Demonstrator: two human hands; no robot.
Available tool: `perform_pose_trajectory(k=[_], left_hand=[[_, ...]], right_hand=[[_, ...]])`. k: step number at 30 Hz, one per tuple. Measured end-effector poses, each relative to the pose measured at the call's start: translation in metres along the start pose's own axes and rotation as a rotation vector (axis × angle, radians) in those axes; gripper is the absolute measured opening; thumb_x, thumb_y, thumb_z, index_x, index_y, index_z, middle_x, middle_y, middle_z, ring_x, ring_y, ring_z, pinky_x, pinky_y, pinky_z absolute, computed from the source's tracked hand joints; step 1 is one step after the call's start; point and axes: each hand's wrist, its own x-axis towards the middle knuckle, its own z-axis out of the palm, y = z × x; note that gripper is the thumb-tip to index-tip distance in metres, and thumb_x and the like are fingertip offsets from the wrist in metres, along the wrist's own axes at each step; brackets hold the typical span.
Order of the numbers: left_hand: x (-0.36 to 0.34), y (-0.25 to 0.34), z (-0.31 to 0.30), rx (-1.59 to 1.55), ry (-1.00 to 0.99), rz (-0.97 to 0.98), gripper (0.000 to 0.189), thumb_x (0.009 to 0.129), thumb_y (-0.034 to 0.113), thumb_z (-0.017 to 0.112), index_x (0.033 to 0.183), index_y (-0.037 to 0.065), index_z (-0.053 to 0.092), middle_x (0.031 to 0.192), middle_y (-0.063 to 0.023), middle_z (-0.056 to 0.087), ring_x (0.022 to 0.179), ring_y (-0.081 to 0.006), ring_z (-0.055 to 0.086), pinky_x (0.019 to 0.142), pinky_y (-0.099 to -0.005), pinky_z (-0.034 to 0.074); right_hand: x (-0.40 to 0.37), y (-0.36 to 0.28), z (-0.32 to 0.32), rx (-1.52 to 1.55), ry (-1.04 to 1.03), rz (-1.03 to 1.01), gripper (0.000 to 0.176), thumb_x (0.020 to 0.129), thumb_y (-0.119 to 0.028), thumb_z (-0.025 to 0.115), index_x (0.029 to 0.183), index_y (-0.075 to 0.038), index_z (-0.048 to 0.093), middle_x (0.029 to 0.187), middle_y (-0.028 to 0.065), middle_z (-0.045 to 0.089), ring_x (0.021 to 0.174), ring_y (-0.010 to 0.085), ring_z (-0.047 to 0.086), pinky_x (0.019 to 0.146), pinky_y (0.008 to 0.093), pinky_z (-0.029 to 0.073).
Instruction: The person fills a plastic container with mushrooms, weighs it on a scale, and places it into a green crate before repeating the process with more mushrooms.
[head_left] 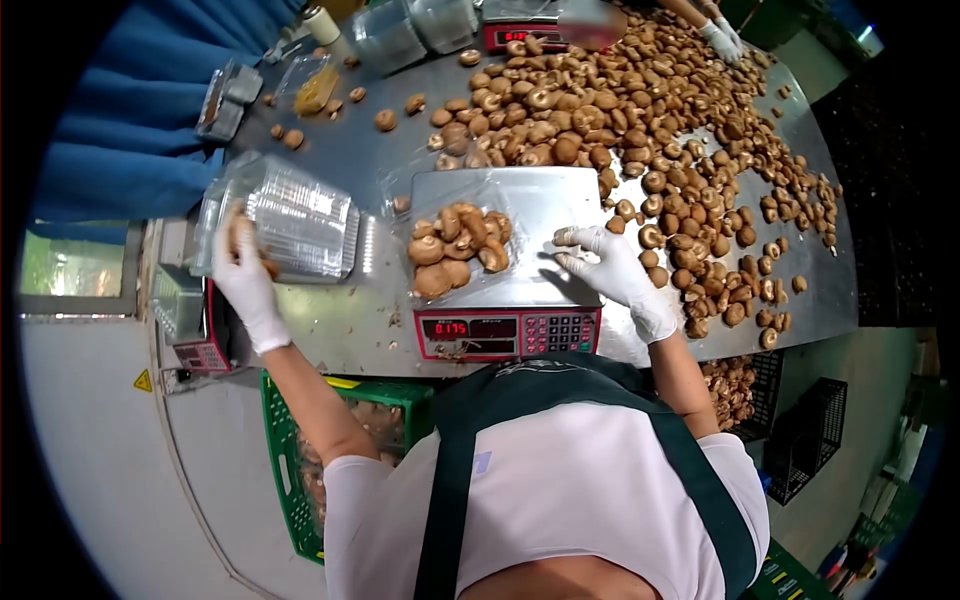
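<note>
While my left hand [243, 275] curls its fingers round the near end of the clear tray stack [290, 215] at nine o'clock, my right hand [608, 265] lies loosely spread and holding nothing, fingertips on the three o'clock edge of the scale plate [530, 205]. The heap of mushrooms [455, 250] sits on the plate's left half, above the red display [445, 328]. I judge it best to peel one tray off by its rim rather than squeeze the stack, and to keep my right palm's weight off the plate so the reading holds true. Room is tight to the right: loose mushrooms [650, 120] crowd the bench [370, 150] from twelve to four o'clock, touching the plate's corner. A co-worker's gloved hand [722, 40] works well apart at one o'clock. The bench's near edge drops to a green crate [285, 450] at seven.
</note>
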Motion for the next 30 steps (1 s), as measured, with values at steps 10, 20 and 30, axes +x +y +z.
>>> perform_pose_trajectory(k=[10,20,30], left_hand=[[0.108,-0.084,-0.054,0.719,0.161,0.337,0.031,0.086,0.028,0.056,0.108,0.008,0.063,0.105,-0.0128,0.061,0.097,-0.0275,0.058,0.084,-0.0333,0.044],[0.107,-0.108,-0.046,0.681,-0.124,0.213,0.039,0.082,0.034,0.060,0.110,0.008,0.062,0.109,-0.0130,0.061,0.097,-0.0268,0.059,0.086,-0.0327,0.044],[0.026,-0.040,0.046,0.052,-0.414,0.045,0.022,0.087,0.018,0.058,0.103,0.004,0.066,0.100,-0.0055,0.065,0.093,-0.0129,0.058,0.083,-0.0245,0.044]], right_hand=[[0.063,-0.035,0.027,-0.526,0.057,-0.504,0.019,0.069,-0.018,0.067,0.086,-0.010,0.068,0.115,0.0086,0.058,0.098,0.0293,0.054,0.080,0.0378,0.048],[0.063,-0.020,0.046,-0.372,-0.028,-0.330,0.011,0.073,-0.008,0.065,0.083,-0.009,0.067,0.122,0.0084,0.056,0.109,0.0309,0.051,0.089,0.0362,0.045],[-0.004,0.065,-0.064,-0.216,0.415,0.286,0.034,0.093,-0.028,0.047,0.082,0.001,0.061,0.085,0.0170,0.065,0.079,0.0285,0.064,0.071,0.0347,0.048]])
